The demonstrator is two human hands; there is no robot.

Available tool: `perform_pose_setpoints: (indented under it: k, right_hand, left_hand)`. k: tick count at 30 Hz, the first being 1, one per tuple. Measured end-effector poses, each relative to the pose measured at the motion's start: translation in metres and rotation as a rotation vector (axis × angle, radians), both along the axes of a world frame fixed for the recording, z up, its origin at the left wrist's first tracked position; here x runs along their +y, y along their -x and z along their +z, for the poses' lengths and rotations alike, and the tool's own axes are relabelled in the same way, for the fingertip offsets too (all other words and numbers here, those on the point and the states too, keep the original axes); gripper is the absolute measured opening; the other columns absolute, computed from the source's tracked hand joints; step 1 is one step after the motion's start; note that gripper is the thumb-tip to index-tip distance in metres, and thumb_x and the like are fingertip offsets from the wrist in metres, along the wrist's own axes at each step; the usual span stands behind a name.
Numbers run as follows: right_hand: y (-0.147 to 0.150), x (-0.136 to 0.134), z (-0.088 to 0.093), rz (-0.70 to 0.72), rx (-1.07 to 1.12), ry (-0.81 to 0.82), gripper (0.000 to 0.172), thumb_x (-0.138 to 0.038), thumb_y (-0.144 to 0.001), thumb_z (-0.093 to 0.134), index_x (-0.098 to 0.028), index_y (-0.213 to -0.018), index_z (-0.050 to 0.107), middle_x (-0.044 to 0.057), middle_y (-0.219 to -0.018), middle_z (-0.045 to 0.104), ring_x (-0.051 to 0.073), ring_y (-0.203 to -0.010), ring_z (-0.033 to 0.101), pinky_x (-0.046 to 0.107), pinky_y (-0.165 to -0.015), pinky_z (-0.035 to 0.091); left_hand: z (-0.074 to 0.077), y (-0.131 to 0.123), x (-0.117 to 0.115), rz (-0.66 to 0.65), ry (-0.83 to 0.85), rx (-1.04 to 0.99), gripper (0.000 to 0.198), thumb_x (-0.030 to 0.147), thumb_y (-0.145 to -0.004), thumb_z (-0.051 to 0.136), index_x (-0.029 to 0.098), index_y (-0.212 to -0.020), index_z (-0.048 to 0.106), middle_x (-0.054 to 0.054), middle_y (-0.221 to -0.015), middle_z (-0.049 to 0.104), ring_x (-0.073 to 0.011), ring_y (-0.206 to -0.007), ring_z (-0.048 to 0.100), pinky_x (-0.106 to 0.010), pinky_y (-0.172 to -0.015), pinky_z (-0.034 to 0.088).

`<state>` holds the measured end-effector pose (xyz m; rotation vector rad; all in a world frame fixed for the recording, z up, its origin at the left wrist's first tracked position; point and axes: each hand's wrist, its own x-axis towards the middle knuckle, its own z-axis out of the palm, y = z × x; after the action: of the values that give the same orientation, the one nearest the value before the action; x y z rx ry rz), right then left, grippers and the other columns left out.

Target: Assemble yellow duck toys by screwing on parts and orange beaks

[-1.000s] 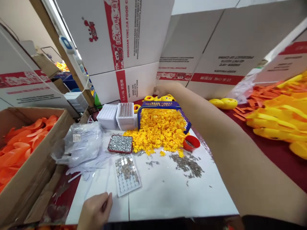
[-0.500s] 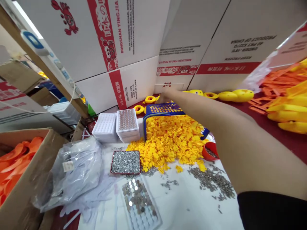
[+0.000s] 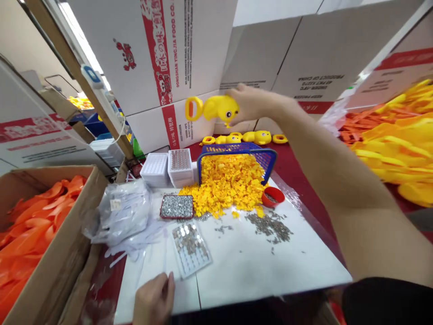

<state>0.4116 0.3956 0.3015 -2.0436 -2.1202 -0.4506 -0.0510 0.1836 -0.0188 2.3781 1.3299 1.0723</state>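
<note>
My right hand (image 3: pixel 248 103) is raised at the back of the table, closed on a yellow duck-shaped plastic piece (image 3: pixel 211 108) with a ring handle, held in the air before the white cartons. More yellow duck pieces (image 3: pixel 246 136) lie below it on the red cloth. My left hand (image 3: pixel 154 300) rests near the front edge of the white board (image 3: pixel 253 266), fingers curled; whether it holds anything I cannot make out. A tipped blue basket (image 3: pixel 267 158) spills small yellow parts (image 3: pixel 226 185) onto the board.
A tray with round metal discs (image 3: pixel 190 248), a red tray of small metal bits (image 3: pixel 177 206), a red bowl (image 3: pixel 272 196), loose screws (image 3: pixel 270 227), white stacked trays (image 3: pixel 167 167), a plastic bag (image 3: pixel 122 207). Cardboard box of orange parts (image 3: pixel 30 225) left; yellow and orange parts (image 3: pixel 395 144) right.
My right hand has come up from the red cloth behind the basket with a yellow duck piece in it. The camera view has shifted; my left hand is in view again at the front.
</note>
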Motion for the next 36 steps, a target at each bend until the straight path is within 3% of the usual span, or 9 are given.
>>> perform_pose_setpoints:
  k: [5,9,11,15,17,20,24,30,36]
  right_hand:
    - [0.075,-0.123,-0.008,0.526,0.118,-0.024,0.087,-0.054,-0.082,0.079,-0.008,-0.149,0.049,0.012,-0.137,0.061,0.029,-0.126,0.060,0.042,-0.105,0.048]
    - [0.149,-0.199,-0.079,1.010,0.131,0.097,0.076,-0.034,-0.080,0.087,-0.016,-0.145,0.053,0.015,-0.138,0.065,0.027,-0.124,0.064,0.040,-0.101,0.058]
    - [0.174,-0.226,-0.119,1.136,-0.014,-0.020,0.049,-0.023,-0.090,0.075,-0.017,-0.136,0.059,0.015,-0.137,0.066,0.029,-0.122,0.065,0.042,-0.100,0.059]
    - [0.185,-0.266,-0.179,1.218,-0.050,-0.097,0.036,-0.016,-0.099,0.060,-0.022,-0.134,0.061,0.017,-0.151,0.058,0.035,-0.141,0.054,0.055,-0.117,0.047]
    - [0.183,-0.282,-0.196,1.123,0.161,0.102,0.054,-0.013,-0.096,0.063,-0.025,-0.147,0.053,0.020,-0.164,0.042,0.037,-0.153,0.041,0.060,-0.123,0.037]
    - [0.188,-0.298,-0.215,0.913,0.778,0.539,0.086,-0.021,-0.092,0.068,-0.026,-0.166,0.024,0.022,-0.172,0.025,0.034,-0.158,0.033,0.056,-0.125,0.036]
    - [0.213,-0.310,-0.237,0.573,1.645,0.791,0.085,-0.051,-0.092,0.071,-0.027,-0.160,0.027,0.014,-0.152,0.051,0.024,-0.132,0.060,0.041,-0.110,0.051]
    - [0.237,-0.323,-0.244,0.415,1.963,0.650,0.074,-0.063,-0.076,0.084,-0.026,-0.130,0.050,0.004,-0.119,0.062,0.019,-0.105,0.063,0.033,-0.094,0.054]
    - [0.253,-0.336,-0.254,0.357,1.768,0.672,0.075,-0.069,-0.084,0.072,-0.024,-0.136,0.043,0.005,-0.116,0.061,0.018,-0.098,0.062,0.033,-0.090,0.054]
  left_hand:
    - [0.028,-0.001,0.004,0.027,0.507,-0.540,0.029,0.046,-0.081,0.079,0.022,-0.070,0.069,0.000,-0.060,0.058,-0.0154,-0.059,0.052,-0.027,-0.063,0.043]
    - [0.047,-0.021,-0.008,-0.057,0.778,-0.804,0.062,0.077,-0.088,0.054,0.020,-0.099,0.074,-0.010,-0.087,0.074,-0.0279,-0.083,0.069,-0.039,-0.073,0.057]
    - [0.053,-0.030,-0.026,-0.245,1.129,-0.897,0.079,0.084,-0.089,0.043,0.016,-0.114,0.073,-0.014,-0.093,0.077,-0.0340,-0.085,0.074,-0.045,-0.070,0.060]
    - [0.056,-0.032,-0.070,-0.426,1.723,-1.055,0.081,0.076,-0.087,0.059,0.005,-0.127,0.068,-0.019,-0.089,0.077,-0.0249,-0.064,0.073,-0.028,-0.051,0.053]
    - [0.056,-0.033,-0.090,-0.253,1.572,-1.120,0.076,0.065,-0.087,0.068,0.008,-0.137,0.062,-0.017,-0.096,0.078,-0.0233,-0.069,0.075,-0.026,-0.055,0.055]
    - [0.058,-0.041,-0.114,0.075,0.963,-1.000,0.093,0.052,-0.078,0.084,0.021,-0.155,0.043,-0.017,-0.137,0.067,-0.0322,-0.116,0.072,-0.038,-0.089,0.063]
    - [0.067,-0.052,-0.133,0.200,0.398,-0.492,0.104,0.048,-0.072,0.090,0.023,-0.159,0.039,-0.020,-0.165,0.039,-0.0391,-0.147,0.049,-0.051,-0.113,0.052]
    - [0.074,-0.036,-0.133,0.085,0.598,-0.765,0.061,0.051,-0.097,0.064,0.021,-0.149,0.055,-0.015,-0.142,0.067,-0.0302,-0.124,0.068,-0.040,-0.107,0.055]
    - [0.056,-0.028,-0.132,0.211,0.691,-0.860,0.058,0.066,-0.097,0.056,0.018,-0.126,0.074,-0.012,-0.134,0.073,-0.0286,-0.135,0.061,-0.035,-0.116,0.045]
